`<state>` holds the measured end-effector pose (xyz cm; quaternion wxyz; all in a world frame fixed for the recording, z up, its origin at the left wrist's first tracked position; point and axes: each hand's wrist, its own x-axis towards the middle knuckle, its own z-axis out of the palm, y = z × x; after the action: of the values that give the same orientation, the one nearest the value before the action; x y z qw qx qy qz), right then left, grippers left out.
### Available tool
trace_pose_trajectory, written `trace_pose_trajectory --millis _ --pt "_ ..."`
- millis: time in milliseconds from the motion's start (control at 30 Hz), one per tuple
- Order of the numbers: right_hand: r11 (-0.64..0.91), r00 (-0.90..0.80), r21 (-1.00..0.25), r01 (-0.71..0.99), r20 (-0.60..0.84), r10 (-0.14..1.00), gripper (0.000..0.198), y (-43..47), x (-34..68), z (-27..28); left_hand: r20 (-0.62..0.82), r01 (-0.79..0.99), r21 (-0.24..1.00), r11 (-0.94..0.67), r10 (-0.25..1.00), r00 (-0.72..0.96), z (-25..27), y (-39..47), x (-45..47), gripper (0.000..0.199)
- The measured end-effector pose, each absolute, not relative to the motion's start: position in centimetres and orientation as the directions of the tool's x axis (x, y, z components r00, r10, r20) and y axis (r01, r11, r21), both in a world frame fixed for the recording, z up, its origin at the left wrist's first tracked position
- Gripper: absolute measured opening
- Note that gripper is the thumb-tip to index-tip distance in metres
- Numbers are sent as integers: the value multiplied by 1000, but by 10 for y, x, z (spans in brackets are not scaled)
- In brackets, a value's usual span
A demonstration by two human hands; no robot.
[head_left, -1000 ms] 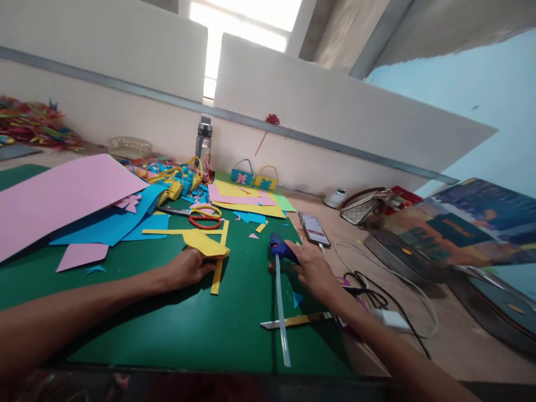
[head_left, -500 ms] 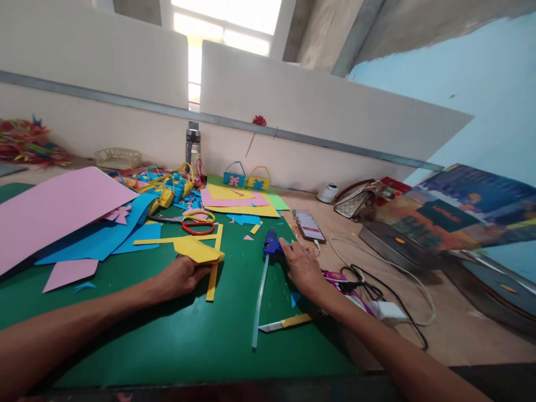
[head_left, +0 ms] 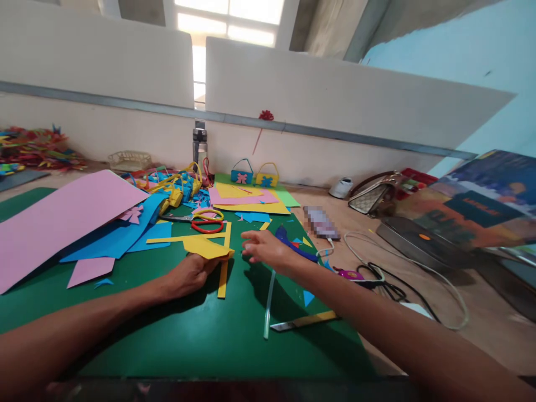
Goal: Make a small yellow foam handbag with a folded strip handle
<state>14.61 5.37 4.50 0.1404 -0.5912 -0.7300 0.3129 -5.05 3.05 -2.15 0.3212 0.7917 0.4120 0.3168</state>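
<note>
My left hand [head_left: 190,276] is closed around a folded yellow paper piece [head_left: 205,248], held just above the green mat [head_left: 201,340]. Yellow paper strips [head_left: 223,286] lie beneath and beside it. My right hand [head_left: 263,248] is in the air to the right of that piece, fingers apart and holding nothing. Behind this hand rests a blue glue gun [head_left: 299,251], partly covered by the forearm, with a clear glue stick [head_left: 269,312] sticking out toward me. A utility knife [head_left: 307,320] lies near the right forearm. Scissors with yellow and red handles [head_left: 207,220] sit beyond the left hand.
Pink sheets [head_left: 79,218] and blue sheets [head_left: 104,240] cover the mat's left side. Two small paper bags [head_left: 267,177] stand at the back. On the right are a phone [head_left: 321,222], cables [head_left: 389,290], a handbag [head_left: 372,195] and a dark grey case [head_left: 406,240].
My right hand has let go of the glue gun and moved left toward the yellow paper piece, its fingers now spread. The left hand keeps its hold. The view has shifted slightly.
</note>
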Motion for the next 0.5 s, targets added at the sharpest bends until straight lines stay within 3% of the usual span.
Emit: trace_pose_trajectory --millis 233,500 --pt "-33 -142 -662 748 -209 968 33 132 124 36 212 479 699 -531 793 570 -32 34 -56 35" --pt "-192 -97 -719 668 -339 936 34 156 101 25 201 508 686 -521 807 556 -32 32 -55 33"
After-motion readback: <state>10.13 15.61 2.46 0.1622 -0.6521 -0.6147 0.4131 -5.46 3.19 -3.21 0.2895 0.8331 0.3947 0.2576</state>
